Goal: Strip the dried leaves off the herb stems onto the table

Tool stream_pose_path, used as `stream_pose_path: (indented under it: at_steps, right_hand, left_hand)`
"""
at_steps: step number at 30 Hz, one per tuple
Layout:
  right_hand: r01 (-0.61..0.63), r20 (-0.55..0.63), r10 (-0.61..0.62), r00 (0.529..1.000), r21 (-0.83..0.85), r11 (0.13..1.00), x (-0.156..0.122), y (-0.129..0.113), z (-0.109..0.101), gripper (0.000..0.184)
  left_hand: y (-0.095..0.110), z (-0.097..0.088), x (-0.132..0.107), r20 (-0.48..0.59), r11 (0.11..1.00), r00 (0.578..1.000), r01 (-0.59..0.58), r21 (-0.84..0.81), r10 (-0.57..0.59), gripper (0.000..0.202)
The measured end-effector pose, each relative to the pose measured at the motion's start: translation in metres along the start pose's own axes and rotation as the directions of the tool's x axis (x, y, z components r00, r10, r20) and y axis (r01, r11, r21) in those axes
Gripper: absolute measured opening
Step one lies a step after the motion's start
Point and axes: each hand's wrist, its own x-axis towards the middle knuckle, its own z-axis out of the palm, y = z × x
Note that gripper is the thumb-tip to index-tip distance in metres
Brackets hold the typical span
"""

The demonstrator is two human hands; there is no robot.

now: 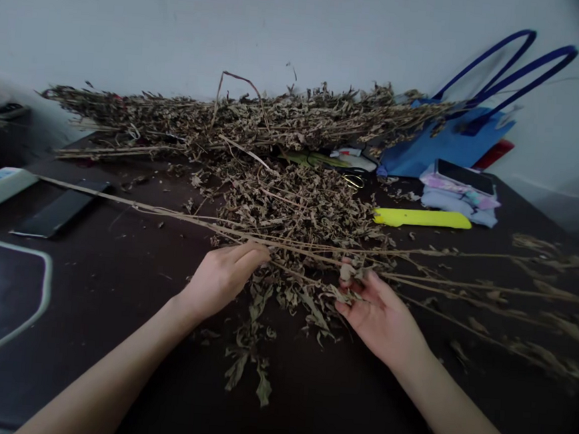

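Stems past edges of leaf pile

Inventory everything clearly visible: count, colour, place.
Long dried stems: several, tan, across centre
Dried leaf heap: one, grey-brown, central
Dried plant bundle: one, brown, against pale wall
Handled bag: one, blue, back right
Flat strip: one, yellow, right
Phone-like slab: one, black, atop pastel stack, right
Flat slab: one, black, left
White-edged panel: one, dark, left
Boxy object: one, white, far left
Table: one, dark brown, beneath
Left hand: one, gripping stems
Right hand: one, at leaves

Dried stems blurred at right; white device cut off left
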Motion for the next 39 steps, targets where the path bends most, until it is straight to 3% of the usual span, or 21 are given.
stream_pose_path:
  at_steps: [8,13,27,39]
  right_hand:
    - [-0.034,0.019,0.035,0.999,-0.041,0.999,-0.002,0.000,0.000,0.017]
    - [-0.032,-0.032,0.031,0.999,-0.018,0.999,-0.003,0.000,0.002,0.017]
    - [-0.007,0.034,0.010,0.999,-0.076,0.997,-0.002,-0.001,0.000,0.013]
    - [-0.018,0.039,0.021,0.999,-0.075,0.997,-0.003,-0.001,0.002,0.012]
  left_hand:
    - [0.001,0.001,0.002,-0.013,0.999,0.999,0.051,-0.014,-0.051,0.008]
    - [0.002,0.001,0.002,-0.065,0.998,0.996,0.059,-0.015,-0.060,0.004]
    - [0.009,0.003,-0.004,-0.155,0.960,0.987,0.010,0.280,0.034,0.010]
    - [0.020,0.004,0.000,-0.046,0.941,0.994,0.111,0.321,-0.102,0.017]
